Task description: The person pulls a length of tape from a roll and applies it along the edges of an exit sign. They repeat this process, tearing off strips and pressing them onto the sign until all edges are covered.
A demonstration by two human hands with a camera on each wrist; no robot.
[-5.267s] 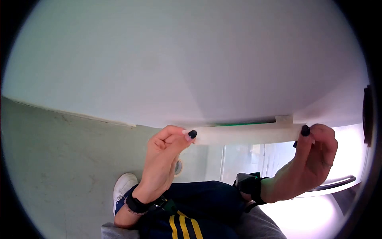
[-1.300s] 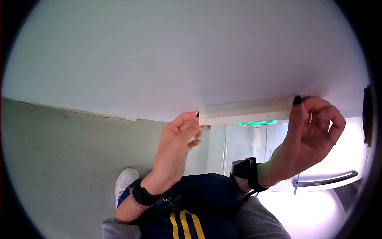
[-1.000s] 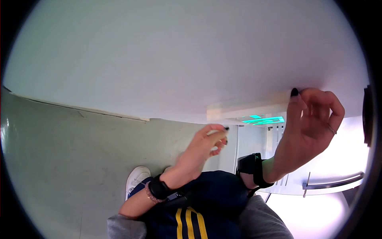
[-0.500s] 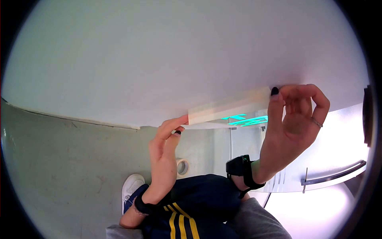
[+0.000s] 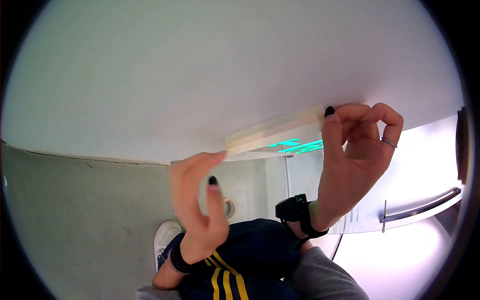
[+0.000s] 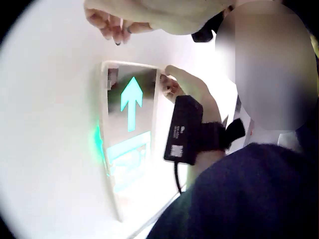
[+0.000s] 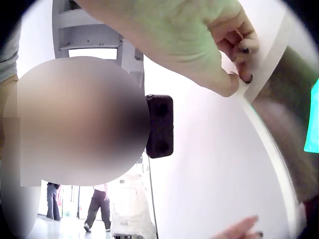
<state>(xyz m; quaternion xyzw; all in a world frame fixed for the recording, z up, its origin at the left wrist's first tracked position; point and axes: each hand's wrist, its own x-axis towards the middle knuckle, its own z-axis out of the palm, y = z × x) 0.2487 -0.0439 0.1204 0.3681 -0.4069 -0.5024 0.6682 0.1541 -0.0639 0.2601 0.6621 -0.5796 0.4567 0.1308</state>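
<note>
A pale strip of masking tape (image 5: 275,130) lies along the top edge of a flat sign against the white wall. Green figures glow on the sign (image 6: 132,107), an arrow among them in the left wrist view. My right hand (image 5: 357,137) pinches the strip's right end at the sign's corner between thumb and fingers; the right wrist view has the thumb (image 7: 227,84) right at that corner. At the strip's other end is my left hand (image 5: 200,195), its index fingertip at the corner and its thumb apart, holding nothing.
The white wall (image 5: 225,65) fills the upper part of the head view. A roll of masking tape (image 5: 233,207) lies on the grey floor (image 5: 100,210), near a white shoe (image 5: 166,237). A glass panel with a dark handle (image 5: 420,206) stands at the right.
The left hand let go of the strip's left end, dropped away, came back to it and has now spread thumb from index finger. The right hand keeps its pinch, shifting left in view.
</note>
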